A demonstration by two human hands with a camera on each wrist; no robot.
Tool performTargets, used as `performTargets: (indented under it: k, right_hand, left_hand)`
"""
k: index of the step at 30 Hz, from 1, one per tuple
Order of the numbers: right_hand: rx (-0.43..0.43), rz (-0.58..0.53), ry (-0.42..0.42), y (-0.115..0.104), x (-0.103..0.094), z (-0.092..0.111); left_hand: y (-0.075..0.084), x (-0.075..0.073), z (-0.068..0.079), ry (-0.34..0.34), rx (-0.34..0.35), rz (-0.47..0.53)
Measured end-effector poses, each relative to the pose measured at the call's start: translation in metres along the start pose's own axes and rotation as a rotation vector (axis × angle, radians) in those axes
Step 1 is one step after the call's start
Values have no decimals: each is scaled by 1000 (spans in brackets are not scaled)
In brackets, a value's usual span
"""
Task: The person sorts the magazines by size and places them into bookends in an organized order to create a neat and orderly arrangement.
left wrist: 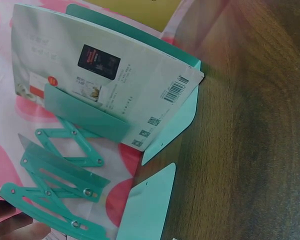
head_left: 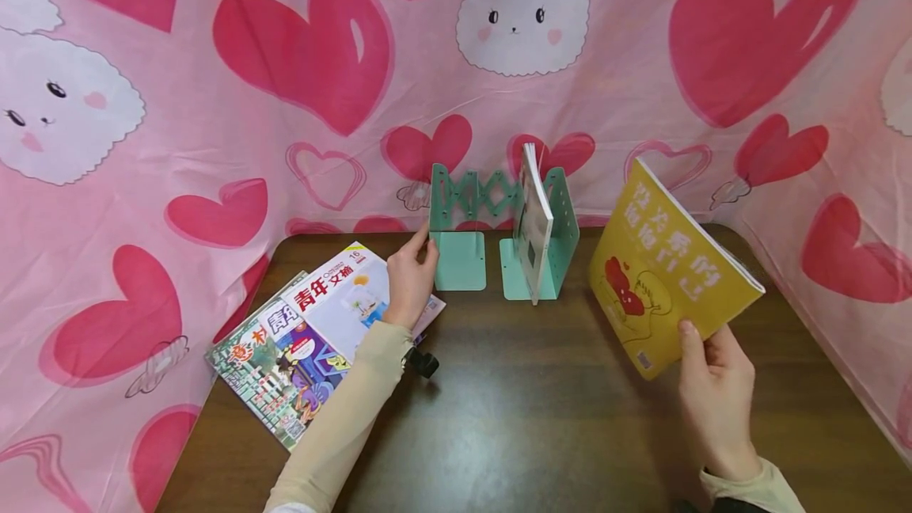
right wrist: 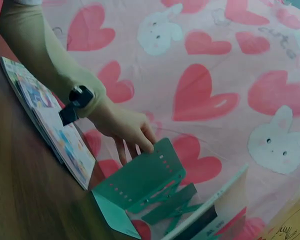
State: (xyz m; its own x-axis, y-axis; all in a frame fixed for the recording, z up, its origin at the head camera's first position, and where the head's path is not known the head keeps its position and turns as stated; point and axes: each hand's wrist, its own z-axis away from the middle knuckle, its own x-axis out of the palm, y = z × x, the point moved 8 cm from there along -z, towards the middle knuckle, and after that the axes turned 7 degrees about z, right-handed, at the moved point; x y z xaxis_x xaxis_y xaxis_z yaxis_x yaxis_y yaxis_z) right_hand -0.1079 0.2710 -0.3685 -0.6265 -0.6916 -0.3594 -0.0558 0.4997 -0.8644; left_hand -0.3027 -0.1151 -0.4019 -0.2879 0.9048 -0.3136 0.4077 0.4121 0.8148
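A green expandable book stand (head_left: 457, 264) with a crisscross folding lattice stands at the back of the table. My left hand (head_left: 412, 279) grips the edge of its left end plate, as the right wrist view also shows. One thin book (head_left: 538, 220) is upright in the stand against the right end plate; its barcoded back cover (left wrist: 140, 90) faces left. Off to the right, my right hand (head_left: 716, 398) holds a yellow book (head_left: 641, 275) by its lower corner, thumb on the cover. That book is tilted and raised above the table.
Several magazines (head_left: 335, 299) lie overlapping at the left of the brown table (head_left: 541, 418), beneath and beside my left forearm. A pink cloth (head_left: 613, 101) printed with hearts and rabbits hangs behind the table and along both sides.
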Motion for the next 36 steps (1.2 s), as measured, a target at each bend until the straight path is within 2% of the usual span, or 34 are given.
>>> performTargets:
  k: [5, 16, 22, 36]
  right_hand:
    - [5, -11, -35, -6, 5, 7]
    - [-11, 0, -53, -15, 6, 22]
    - [-7, 2, -96, -17, 11, 29]
    - [-5, -3, -183, -19, 26, 43]
  left_hand:
    - [2, -1, 1, 5, 7, -5]
    - [0, 0, 1, -9, -21, -3]
    - [0, 0, -1, 3, -10, -10]
    - [-4, 2, 0, -17, -28, 13]
